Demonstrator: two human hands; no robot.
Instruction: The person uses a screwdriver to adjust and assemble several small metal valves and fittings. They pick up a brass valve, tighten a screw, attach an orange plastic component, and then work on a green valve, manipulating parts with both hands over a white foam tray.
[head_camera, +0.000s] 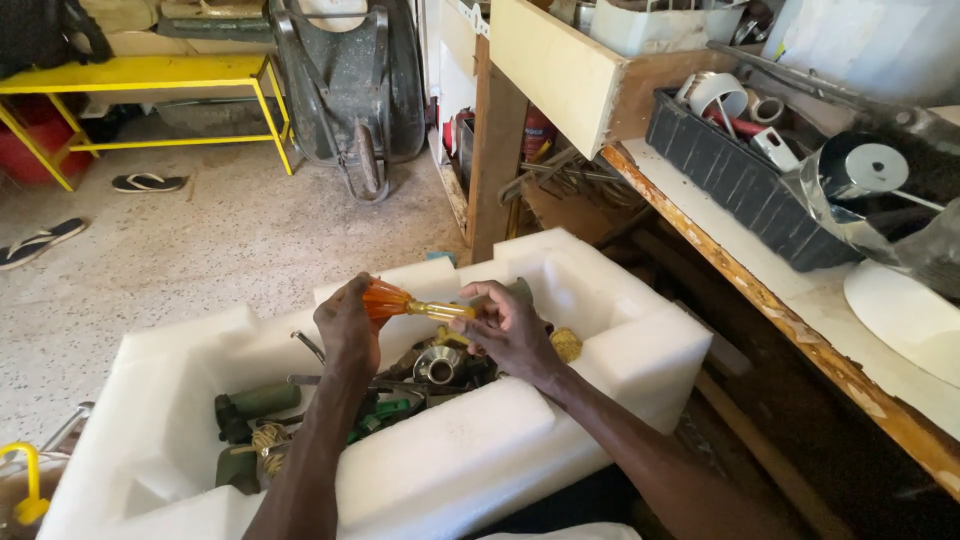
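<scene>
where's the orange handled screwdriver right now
In the head view, the orange-handled screwdriver sits centre frame, held between the left hand and right hand, above the white foam box of tools.

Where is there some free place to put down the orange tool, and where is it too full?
Free: the flat front rim of the white foam box, and the speckled floor between box and yellow bench. Crowded: the box's inside, under the left hand and right hand holding the orange-handled tool.
</scene>
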